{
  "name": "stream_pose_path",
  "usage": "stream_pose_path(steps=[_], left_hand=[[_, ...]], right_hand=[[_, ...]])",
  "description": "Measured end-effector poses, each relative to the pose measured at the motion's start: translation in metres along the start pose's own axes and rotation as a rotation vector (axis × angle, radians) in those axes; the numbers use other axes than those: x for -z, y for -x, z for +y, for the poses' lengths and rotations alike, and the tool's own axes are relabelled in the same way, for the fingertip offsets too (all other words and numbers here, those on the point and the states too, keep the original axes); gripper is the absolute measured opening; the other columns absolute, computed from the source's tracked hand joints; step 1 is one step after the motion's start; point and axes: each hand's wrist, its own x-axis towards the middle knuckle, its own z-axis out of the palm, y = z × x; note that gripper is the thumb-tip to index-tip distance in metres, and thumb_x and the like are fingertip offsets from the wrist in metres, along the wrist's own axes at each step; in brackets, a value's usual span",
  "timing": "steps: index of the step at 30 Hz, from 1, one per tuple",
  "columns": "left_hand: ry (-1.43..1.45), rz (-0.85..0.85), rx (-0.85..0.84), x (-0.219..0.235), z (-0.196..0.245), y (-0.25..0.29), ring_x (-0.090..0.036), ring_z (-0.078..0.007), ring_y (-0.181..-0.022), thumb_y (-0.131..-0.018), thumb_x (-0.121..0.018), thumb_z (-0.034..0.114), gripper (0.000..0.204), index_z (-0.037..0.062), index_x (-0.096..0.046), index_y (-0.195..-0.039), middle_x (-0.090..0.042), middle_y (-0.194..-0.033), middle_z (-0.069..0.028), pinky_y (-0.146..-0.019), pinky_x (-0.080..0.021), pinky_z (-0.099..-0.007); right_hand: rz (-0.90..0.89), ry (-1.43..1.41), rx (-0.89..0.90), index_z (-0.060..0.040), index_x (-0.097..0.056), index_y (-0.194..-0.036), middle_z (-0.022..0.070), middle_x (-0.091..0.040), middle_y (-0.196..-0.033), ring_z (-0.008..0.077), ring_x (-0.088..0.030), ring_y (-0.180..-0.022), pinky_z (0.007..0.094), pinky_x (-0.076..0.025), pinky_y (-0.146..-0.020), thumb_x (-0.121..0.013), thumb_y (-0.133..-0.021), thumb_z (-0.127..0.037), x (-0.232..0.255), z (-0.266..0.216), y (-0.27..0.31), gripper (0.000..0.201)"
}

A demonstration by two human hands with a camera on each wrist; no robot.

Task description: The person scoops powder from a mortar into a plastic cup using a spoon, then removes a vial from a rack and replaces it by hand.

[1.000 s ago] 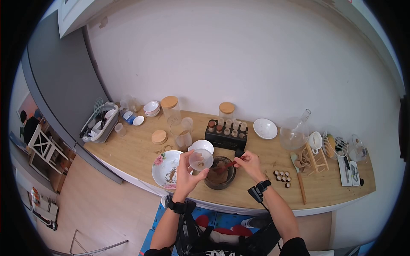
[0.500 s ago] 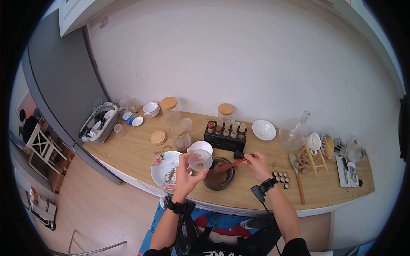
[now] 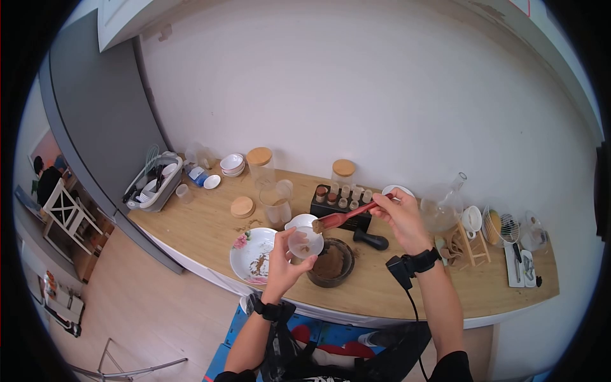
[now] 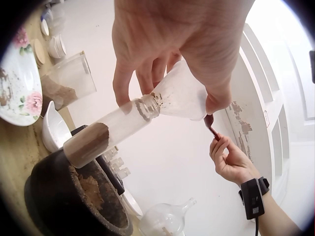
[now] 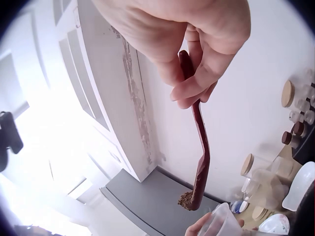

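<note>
Above the near edge of the wooden counter, from the head view, my left hand grips a small clear funnel, fingers curled round its wide mouth, holding it over the dark mortar of brown powder. My right hand pinches the far end of a red spoon; its long axis runs from my fingers at the right down to the left, the loaded bowl pointing at the funnel's mouth and just above it. A flowered plate lies left of the mortar, a black pestle lies to its right, and a black rack of small jars stands behind. From the left wrist, my left hand wraps the funnel, whose narrow neck sits in a clear tube; funnel and tube share one tilted axis, slanting down to the left, with the tube's powder-filled lower end just above the mortar. My right hand shows beyond, fingertips together on the spoon's handle. From the right wrist, my right hand clamps the spoon between thumb and fingers; the handle hangs away from them, bowl end lowest in the picture, carrying a clump of brown powder just above the funnel's rim.
</note>
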Motion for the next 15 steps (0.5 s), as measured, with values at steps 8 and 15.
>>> stream_pose_path(steps=[8,15], left_hand=[[-0.019,0.005,-0.003,0.001,0.002,-0.001,-0.058,-0.0239,-0.108,-0.07,-0.079,0.009,0.073,0.0009,-0.035,-0.128,-0.055,-0.118,-0.0175,-0.092,-0.049,-0.0381],[-0.017,0.008,-0.013,0.0,-0.001,-0.001,-0.058,-0.0235,-0.107,-0.07,-0.079,0.011,0.073,0.0009,-0.035,-0.128,-0.056,-0.116,-0.0182,-0.09,-0.05,-0.038]], right_hand=[[-0.091,0.153,0.087,-0.0004,-0.052,-0.08,0.0109,-0.064,-0.08,0.0156,-0.067,-0.069,0.0235,-0.057,-0.061,-0.067,-0.085,-0.004,-0.023,0.015,0.002,0.016],[-0.135,0.181,0.2,0.0012,-0.051,-0.08,0.0108,-0.064,-0.078,0.016,-0.067,-0.07,0.0236,-0.056,-0.061,-0.068,-0.084,-0.002,-0.027,0.014,0.008,0.017]])
